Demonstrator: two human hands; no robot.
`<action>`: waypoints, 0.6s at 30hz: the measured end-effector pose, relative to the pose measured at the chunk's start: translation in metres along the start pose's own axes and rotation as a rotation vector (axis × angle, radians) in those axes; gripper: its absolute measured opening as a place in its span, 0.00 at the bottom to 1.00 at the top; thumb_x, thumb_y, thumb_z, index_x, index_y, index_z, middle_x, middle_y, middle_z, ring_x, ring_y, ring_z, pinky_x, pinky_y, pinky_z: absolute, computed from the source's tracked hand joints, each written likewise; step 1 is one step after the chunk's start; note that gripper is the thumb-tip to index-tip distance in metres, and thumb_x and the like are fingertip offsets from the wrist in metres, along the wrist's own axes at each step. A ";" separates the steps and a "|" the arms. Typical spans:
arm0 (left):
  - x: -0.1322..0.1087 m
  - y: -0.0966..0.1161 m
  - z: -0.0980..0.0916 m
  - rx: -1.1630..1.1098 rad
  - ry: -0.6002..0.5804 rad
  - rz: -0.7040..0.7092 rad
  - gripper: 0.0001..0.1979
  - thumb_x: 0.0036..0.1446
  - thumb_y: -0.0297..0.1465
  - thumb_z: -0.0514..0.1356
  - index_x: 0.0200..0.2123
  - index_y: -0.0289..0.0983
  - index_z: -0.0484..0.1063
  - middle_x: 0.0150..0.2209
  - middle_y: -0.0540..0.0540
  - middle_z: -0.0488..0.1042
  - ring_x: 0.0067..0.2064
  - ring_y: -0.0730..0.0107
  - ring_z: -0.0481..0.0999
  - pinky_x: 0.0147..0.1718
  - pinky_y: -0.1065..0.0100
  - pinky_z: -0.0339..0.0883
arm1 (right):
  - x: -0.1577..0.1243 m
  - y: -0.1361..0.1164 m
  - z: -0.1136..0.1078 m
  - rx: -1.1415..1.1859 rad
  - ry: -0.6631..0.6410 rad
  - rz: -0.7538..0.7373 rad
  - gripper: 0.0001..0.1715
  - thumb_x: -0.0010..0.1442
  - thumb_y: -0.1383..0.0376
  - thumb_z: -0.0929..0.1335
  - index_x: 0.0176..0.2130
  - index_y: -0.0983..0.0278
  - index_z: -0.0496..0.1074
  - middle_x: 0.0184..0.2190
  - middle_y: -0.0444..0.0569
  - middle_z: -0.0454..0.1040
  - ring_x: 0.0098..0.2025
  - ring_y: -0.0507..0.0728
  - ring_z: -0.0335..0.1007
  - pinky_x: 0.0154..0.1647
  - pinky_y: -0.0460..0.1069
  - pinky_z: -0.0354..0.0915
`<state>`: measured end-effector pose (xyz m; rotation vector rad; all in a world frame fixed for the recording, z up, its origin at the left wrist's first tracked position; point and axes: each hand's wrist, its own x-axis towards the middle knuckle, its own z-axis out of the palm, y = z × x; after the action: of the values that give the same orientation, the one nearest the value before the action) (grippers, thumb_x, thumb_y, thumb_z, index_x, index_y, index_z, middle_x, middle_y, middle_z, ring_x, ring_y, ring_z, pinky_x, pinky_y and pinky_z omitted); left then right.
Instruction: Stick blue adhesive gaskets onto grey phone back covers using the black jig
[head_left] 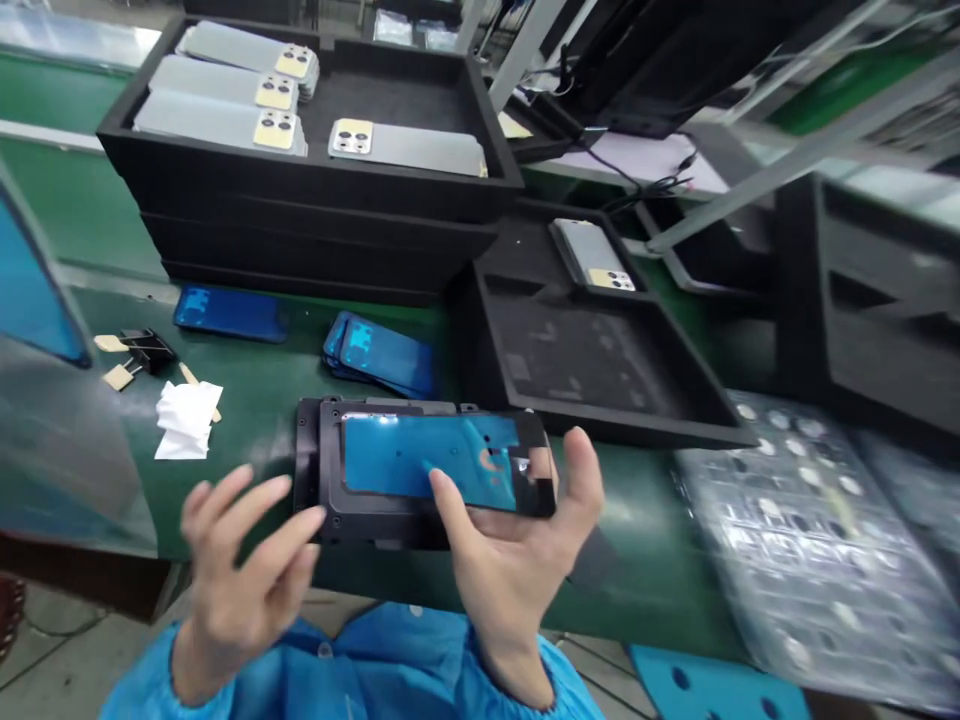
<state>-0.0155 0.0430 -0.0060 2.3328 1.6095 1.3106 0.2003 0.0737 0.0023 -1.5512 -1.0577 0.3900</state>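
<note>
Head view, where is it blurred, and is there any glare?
Head view, right side: the plastic tray is smeared and flecked with bright glare; head view, centre: the panel is sharper, with reflections at its dark end; head view, lower left: the left hand looks slightly soft.

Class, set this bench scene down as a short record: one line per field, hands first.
Right hand: holds the blue-filmed panel over the black fixture
Left hand: open, at the fixture's left end
Behind fixture: blue sheet; stack of blue sheets
Bench left: crumpled white tissue, black clip
Far tray: pale panels
</note>
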 end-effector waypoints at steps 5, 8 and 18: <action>0.028 0.038 0.047 0.013 -0.179 0.168 0.16 0.71 0.34 0.54 0.52 0.36 0.78 0.52 0.42 0.84 0.63 0.53 0.74 0.73 0.50 0.28 | -0.005 0.004 -0.011 -0.004 -0.038 0.041 0.48 0.61 0.64 0.76 0.71 0.53 0.55 0.71 0.62 0.58 0.64 0.73 0.70 0.39 0.58 0.84; 0.030 0.039 0.052 0.030 -0.214 0.163 0.17 0.71 0.37 0.53 0.53 0.36 0.78 0.52 0.44 0.84 0.61 0.51 0.76 0.72 0.49 0.25 | -0.005 0.002 -0.014 0.006 -0.095 0.016 0.47 0.62 0.66 0.75 0.72 0.52 0.54 0.72 0.59 0.57 0.68 0.72 0.65 0.45 0.60 0.83; 0.019 0.035 0.045 0.051 -0.192 0.119 0.34 0.72 0.51 0.41 0.53 0.35 0.79 0.50 0.40 0.84 0.65 0.47 0.69 0.71 0.46 0.20 | 0.018 0.025 -0.047 -0.057 -0.080 -0.078 0.38 0.64 0.66 0.73 0.68 0.57 0.61 0.69 0.56 0.63 0.72 0.68 0.58 0.71 0.71 0.55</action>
<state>0.0424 0.0605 -0.0074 2.5306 1.4857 1.0354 0.2547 0.0610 -0.0023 -1.5506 -1.1966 0.3737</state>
